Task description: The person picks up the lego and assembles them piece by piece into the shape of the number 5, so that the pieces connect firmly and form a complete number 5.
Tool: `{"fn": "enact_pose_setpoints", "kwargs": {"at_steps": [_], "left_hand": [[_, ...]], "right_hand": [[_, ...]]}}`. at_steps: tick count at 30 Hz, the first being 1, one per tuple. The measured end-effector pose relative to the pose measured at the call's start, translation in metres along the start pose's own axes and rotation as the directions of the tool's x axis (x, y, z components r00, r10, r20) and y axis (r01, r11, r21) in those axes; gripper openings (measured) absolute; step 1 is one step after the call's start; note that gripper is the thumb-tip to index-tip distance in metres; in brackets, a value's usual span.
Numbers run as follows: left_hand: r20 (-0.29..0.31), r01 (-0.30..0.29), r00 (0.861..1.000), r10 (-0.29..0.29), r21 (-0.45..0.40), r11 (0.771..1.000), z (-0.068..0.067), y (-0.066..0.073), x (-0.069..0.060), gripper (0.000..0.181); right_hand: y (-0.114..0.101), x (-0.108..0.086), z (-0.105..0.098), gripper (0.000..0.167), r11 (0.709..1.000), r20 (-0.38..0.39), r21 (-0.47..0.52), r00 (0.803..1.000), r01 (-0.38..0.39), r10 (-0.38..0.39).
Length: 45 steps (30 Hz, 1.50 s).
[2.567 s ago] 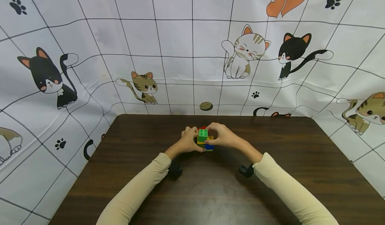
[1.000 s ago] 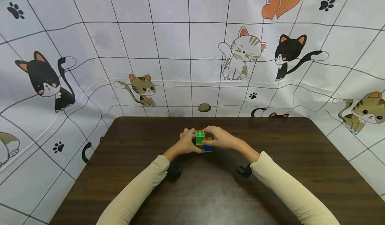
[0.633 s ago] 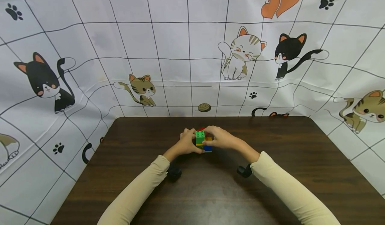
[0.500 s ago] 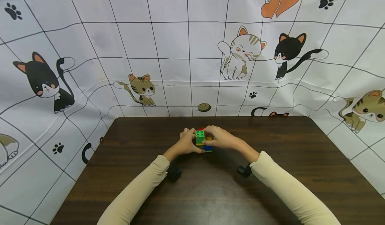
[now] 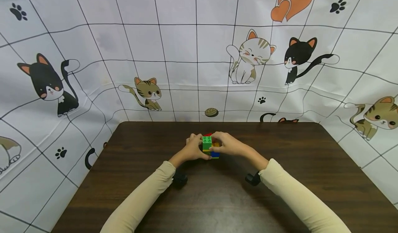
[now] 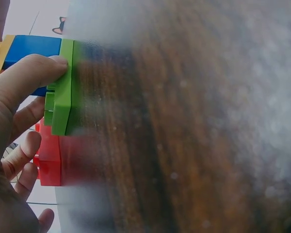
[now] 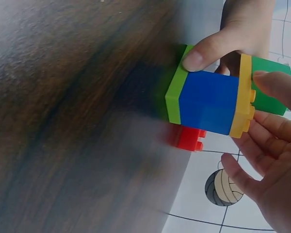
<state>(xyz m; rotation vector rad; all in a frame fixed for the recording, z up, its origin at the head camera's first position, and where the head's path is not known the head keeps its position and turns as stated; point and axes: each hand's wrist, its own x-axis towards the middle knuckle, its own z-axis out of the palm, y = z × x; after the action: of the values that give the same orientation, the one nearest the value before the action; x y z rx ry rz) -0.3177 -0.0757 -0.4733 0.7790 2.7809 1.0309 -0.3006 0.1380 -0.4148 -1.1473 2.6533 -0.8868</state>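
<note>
A stack of toy building bricks stands on the table between both hands. From the bottom up it has a light green plate, a blue brick, a yellow plate and a green brick. My left hand holds the stack low, its thumb against the light green plate and the blue brick. With its thumb on one side and fingers on the other, my right hand pinches the green brick at the top. Behind the stack a red brick sits on the table; whether it touches the stack is unclear.
The dark wood table runs out on all sides of the bricks, its back edge close behind them. A white wall cloth printed with cats hangs beyond. Black wrist mounts show below the sleeves.
The head view has shifted slightly. Both hands stay around the stack in almost the same pose, and the green brick remains on top.
</note>
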Motion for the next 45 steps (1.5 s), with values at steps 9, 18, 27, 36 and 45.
{"fn": "enact_pose_setpoints", "kwargs": {"at_steps": [9, 18, 27, 36, 45], "left_hand": [[-0.001, 0.002, 1.000, -0.002, -0.013, 1.000, -0.003, 0.000, -0.002, 0.043], [-0.009, 0.000, 1.000, 0.000, 0.028, 1.000, -0.004, 0.002, -0.005, 0.039], [-0.021, -0.033, 0.999, 0.035, 0.086, 0.996, -0.005, 0.000, -0.007, 0.050], [-0.025, -0.014, 1.000, 0.014, 0.002, 1.000, -0.028, -0.004, -0.010, 0.048], [-0.156, 0.049, 0.987, -0.044, 0.026, 0.998, -0.035, -0.011, -0.007, 0.035]], "right_hand": [[0.004, 0.000, 0.005, 0.036, 0.998, -0.041, 0.054, 0.999, 0.012, -0.010], [0.007, -0.003, 0.010, 0.036, 0.992, -0.068, 0.127, 0.998, -0.006, 0.015], [0.008, -0.004, 0.008, 0.035, 0.991, -0.084, 0.131, 0.996, 0.002, 0.009], [0.008, -0.004, 0.007, 0.034, 0.991, -0.079, 0.133, 0.996, -0.015, 0.026], [0.007, -0.004, 0.008, 0.032, 0.988, -0.068, 0.149, 0.997, -0.031, 0.042]]}}
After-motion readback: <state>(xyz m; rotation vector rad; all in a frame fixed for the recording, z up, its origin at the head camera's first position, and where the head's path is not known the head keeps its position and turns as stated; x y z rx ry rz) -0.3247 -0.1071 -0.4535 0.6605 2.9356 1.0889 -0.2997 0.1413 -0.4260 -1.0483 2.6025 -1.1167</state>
